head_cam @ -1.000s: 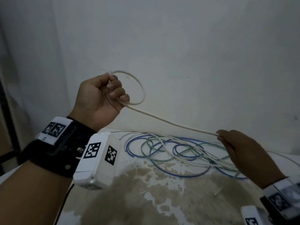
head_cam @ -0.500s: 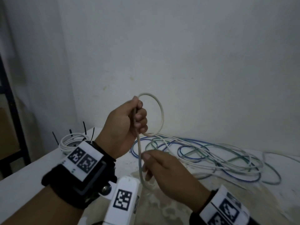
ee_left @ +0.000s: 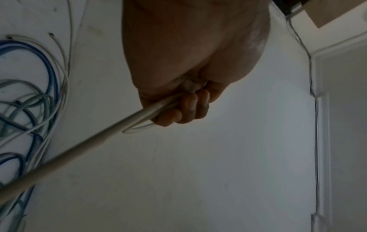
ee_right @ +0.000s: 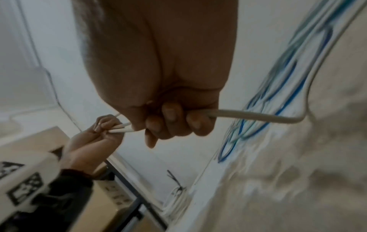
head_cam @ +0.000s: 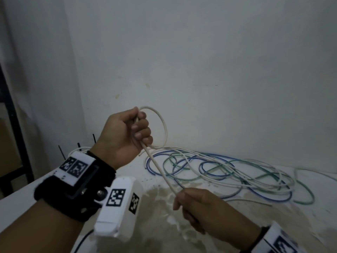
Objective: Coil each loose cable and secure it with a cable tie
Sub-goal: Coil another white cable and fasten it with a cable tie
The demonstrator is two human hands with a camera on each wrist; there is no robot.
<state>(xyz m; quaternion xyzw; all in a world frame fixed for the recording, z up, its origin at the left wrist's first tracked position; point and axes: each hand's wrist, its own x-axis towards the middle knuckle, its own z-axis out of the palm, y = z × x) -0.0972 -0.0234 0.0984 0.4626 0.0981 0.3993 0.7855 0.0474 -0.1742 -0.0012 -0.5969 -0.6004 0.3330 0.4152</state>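
Observation:
My left hand is raised in front of the wall and grips a small loop of white cable in its curled fingers. From that fist the white cable runs down and right to my right hand, which holds it in its curled fingers. Past the right hand, the cable trails off toward the table. Loose blue, green and white cables lie tangled on the table behind both hands.
The white table has a stained, worn patch under my right hand. A coiled white cable with black ties lies at the far left, partly behind my left wrist. A wall stands close behind; a dark frame stands to the left.
My right hand slid down and to the right along the cable, away from the left hand. A straight length now runs between them. The left hand still holds its loop.

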